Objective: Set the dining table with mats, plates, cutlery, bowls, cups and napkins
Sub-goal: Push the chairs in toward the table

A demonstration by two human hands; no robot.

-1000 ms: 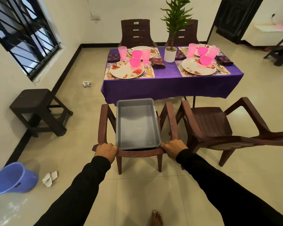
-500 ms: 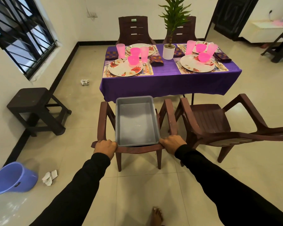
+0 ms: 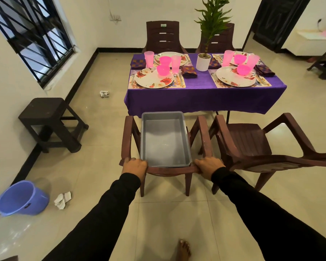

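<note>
Far left of the chair (image 3: 166, 171), a blue bucket (image 3: 22, 199) lies tipped on the floor with crumpled paper (image 3: 62, 199) beside it, and a dark stool (image 3: 46, 122) stands by the wall. The left hand (image 3: 135, 166) grips the left end of the chair's top rail, fingers curled over it, just left of the grey tub (image 3: 165, 140) that sits on the chair's seat. The tub's near rim lies between the two hands, close to both sets of knuckles; whether it touches them I cannot tell. The right hand (image 3: 208, 165) clasps the rail's right end, fingers wrapped round it. Beyond the chair, the table (image 3: 201, 98) under a purple cloth carries mats, floral plates (image 3: 153, 80), pink cups (image 3: 149, 58), pink bowls (image 3: 162, 70) and folded napkins (image 3: 189, 71), with a potted plant (image 3: 203, 61) at the middle. Cutlery beside the plates is too small to make out. Right of the chair stands a second chair (image 3: 252, 146), its back cut off at the frame edge. Fingertips of both hands are hidden behind the rail.
</note>
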